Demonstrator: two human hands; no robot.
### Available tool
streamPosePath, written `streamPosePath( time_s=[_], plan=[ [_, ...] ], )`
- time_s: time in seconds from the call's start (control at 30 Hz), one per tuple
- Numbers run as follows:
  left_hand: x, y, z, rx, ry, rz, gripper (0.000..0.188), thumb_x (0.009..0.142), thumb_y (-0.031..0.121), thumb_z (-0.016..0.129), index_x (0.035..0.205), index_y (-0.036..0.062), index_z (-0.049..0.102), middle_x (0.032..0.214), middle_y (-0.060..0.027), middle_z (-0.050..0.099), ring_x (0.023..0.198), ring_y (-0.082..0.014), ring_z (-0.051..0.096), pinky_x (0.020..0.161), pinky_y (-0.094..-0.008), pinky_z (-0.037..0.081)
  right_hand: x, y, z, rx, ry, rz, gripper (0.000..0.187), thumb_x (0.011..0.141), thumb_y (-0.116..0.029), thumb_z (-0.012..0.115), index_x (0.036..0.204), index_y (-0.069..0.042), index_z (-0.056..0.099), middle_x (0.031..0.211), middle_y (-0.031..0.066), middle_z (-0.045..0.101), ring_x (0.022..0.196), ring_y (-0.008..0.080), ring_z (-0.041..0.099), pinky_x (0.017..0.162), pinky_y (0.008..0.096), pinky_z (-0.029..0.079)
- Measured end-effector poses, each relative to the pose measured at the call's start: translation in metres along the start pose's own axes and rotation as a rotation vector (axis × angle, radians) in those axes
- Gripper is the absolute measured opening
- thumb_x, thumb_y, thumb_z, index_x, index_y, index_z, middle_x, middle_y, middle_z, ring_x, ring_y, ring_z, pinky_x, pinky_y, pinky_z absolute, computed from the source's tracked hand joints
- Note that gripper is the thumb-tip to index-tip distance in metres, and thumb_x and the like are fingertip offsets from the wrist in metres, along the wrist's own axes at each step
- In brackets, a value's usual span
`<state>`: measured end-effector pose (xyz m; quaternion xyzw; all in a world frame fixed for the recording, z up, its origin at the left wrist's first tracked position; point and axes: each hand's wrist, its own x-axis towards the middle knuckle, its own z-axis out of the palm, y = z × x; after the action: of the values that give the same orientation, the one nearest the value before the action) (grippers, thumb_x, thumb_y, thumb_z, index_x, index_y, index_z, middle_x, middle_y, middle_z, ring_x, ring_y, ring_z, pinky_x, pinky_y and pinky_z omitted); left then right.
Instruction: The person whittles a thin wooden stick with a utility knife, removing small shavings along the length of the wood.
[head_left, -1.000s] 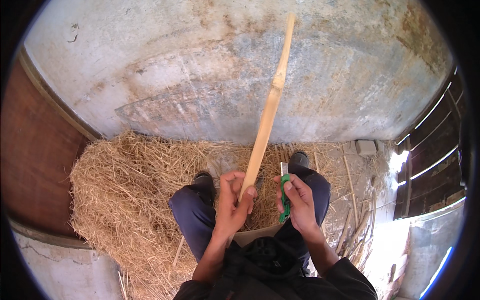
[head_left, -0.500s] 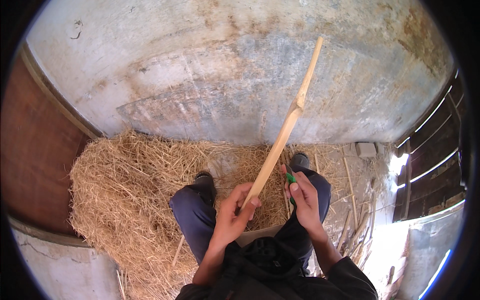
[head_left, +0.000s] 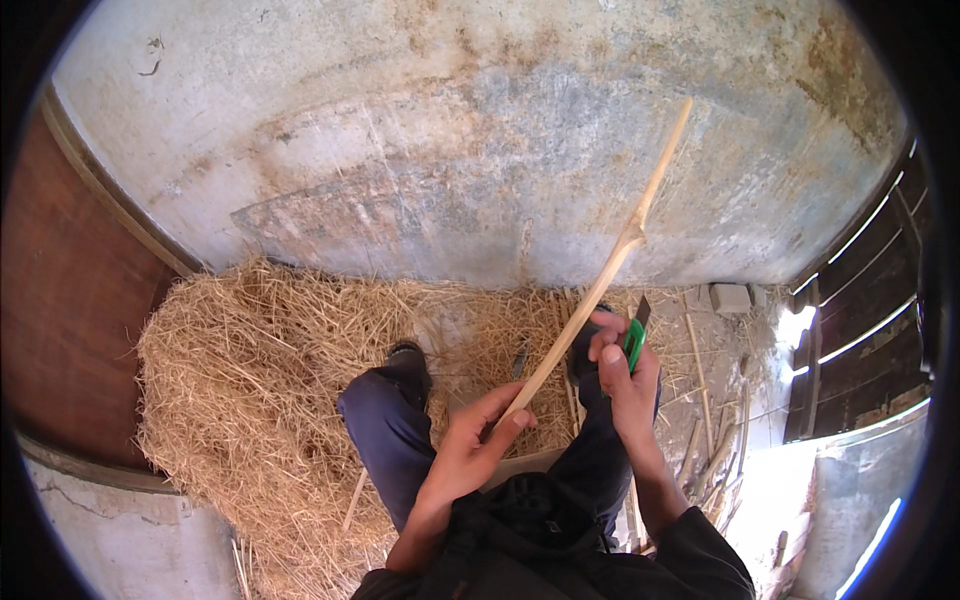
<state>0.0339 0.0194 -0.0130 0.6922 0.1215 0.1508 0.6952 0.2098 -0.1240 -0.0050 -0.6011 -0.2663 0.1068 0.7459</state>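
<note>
My left hand (head_left: 482, 440) is closed round the lower end of a pale, peeled wooden stick (head_left: 585, 315). The stick slants up and to the right, with a knot and a slight bend partway along, and its thin tip stands in front of the wall. In my right hand (head_left: 630, 385) I grip a green utility knife (head_left: 634, 343), its dark blade out and pointing up. The knife is just right of the stick, apart from it, and some fingers reach toward the stick's side; whether they touch it I cannot tell.
A large heap of straw (head_left: 265, 390) lies at the left, thinning across the floor. Ahead stands a stained plaster wall (head_left: 420, 170). At the right are loose sticks (head_left: 715, 460), a grey block (head_left: 730, 298) and dark slatted boards (head_left: 860, 320). A brown panel (head_left: 80, 300) stands far left.
The stick has tilted further right and its tip has dropped a little. My right hand with the knife has moved up and to the right, away from the stick, and the blade shows more.
</note>
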Motion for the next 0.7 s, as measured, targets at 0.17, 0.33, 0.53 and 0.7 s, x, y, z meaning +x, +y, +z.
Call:
streamPosePath(
  time_s=[0.17,0.33,0.53,0.7],
  plan=[
    [-0.002,-0.007,0.005,0.076,-0.039,0.087,0.042,0.112,0.014,0.063,0.151,-0.0011,0.057,0.104,-0.0018,0.071,0.09,-0.0084,0.061,0.079,-0.0254,0.048,0.011,0.008,0.003,0.091,-0.079,0.175,0.032,0.11,-0.029,0.067,0.122,0.0,0.066,0.071,-0.0067,0.049,0.054,0.0009,0.038,0.049,0.0211,0.027],
    [-0.008,0.014,-0.012,-0.024,-0.274,-0.257,0.037,0.114,0.015,0.06,0.147,-0.001,0.057,0.096,-0.0003,0.066,0.08,-0.0072,0.058,0.072,-0.0241,0.047,0.024,0.008,0.001,0.32,0.037,0.163,0.021,0.11,-0.024,0.068,0.115,-0.004,0.067,0.066,-0.0066,0.047,0.05,0.0013,0.036,0.045,0.0223,0.025],
    [-0.023,-0.026,-0.038,-0.114,-0.453,-0.343,0.025,0.117,0.025,0.057,0.123,0.001,0.063,0.082,0.0024,0.053,0.07,-0.0078,0.05,0.063,-0.0283,0.043,0.049,-0.012,-0.003,0.345,0.125,0.09,0.023,0.111,-0.026,0.068,0.111,-0.003,0.066,0.066,-0.0071,0.045,0.05,0.0013,0.035,0.043,0.0212,0.025],
    [-0.024,-0.028,-0.024,0.105,-0.247,-0.085,0.019,0.114,0.021,0.063,0.112,0.0017,0.065,0.083,0.002,0.053,0.075,-0.0078,0.049,0.065,-0.0293,0.042,0.054,0.002,-0.021,-0.067,0.136,-0.079,0.041,0.112,-0.04,0.061,0.119,-0.001,0.067,0.074,-0.0037,0.052,0.057,0.0055,0.041,0.053,0.026,0.032]
  ],
)
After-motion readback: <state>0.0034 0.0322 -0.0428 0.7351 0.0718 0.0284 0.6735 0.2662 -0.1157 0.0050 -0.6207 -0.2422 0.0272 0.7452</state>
